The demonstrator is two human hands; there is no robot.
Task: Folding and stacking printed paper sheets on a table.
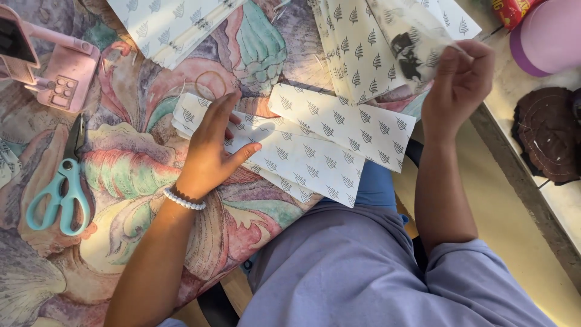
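Note:
My left hand [213, 145] lies flat, fingers apart, on a stack of white paper pieces [302, 151] printed with small grey leaf marks, on the patterned tablecloth [139, 175]. A white bead bracelet [183, 200] circles that wrist. My right hand [460, 82] is raised at the upper right, fingers pinched on the edge of a thin see-through sheet [411, 42] with a dark print on it. That sheet hangs over more of the leaf-print paper [357, 48].
Light blue scissors [60, 194] lie at the left. A pink device with buttons [57, 66] stands at the top left. More leaf-print paper [169, 24] sits at the top. To the right lie a dark brown fabric piece [548, 133] and a purple round object [548, 36].

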